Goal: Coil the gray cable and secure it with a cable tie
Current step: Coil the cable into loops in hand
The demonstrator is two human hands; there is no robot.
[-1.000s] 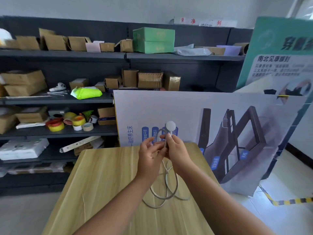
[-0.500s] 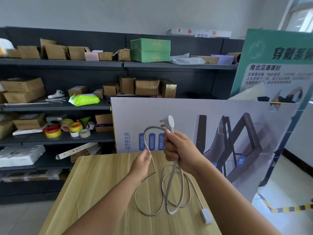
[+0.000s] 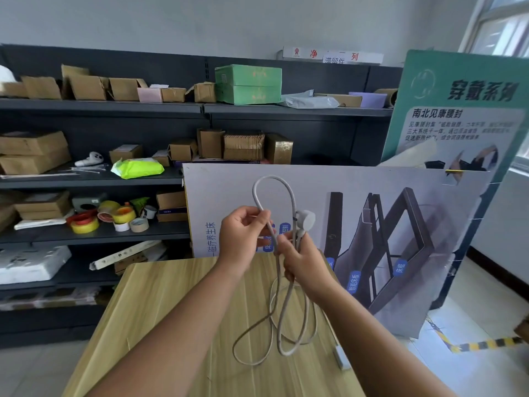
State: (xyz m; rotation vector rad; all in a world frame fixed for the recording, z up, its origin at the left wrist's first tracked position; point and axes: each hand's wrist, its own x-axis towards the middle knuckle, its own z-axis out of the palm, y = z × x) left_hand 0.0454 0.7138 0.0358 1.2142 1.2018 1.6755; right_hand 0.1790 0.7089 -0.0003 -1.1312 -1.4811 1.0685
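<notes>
Both hands hold the gray cable (image 3: 287, 319) above the wooden table (image 3: 160, 310). My right hand (image 3: 300, 260) grips a bundle of strands just under the round white plug (image 3: 305, 220), which sticks up past my fingers. One loop arches high above both hands and comes down into my left hand (image 3: 242, 234), which pinches it. Longer loops hang below my right hand and trail on the table. A small white box-shaped end of the cable (image 3: 340, 359) lies near the table's right edge. I see no cable tie on the cable.
Dark shelving (image 3: 100, 176) behind the table holds cardboard boxes, tape rolls (image 3: 114, 216) and thin white ties (image 3: 86, 169). A printed board (image 3: 372, 224) leans against the table's far side, with a green poster (image 3: 463, 110) at the right. Yellow-black tape (image 3: 472, 345) marks the floor.
My left hand has risen and closed in toward my right hand, lifting a tall loop of cable above both. The plug has tipped to the right, and the camera has moved closer.
</notes>
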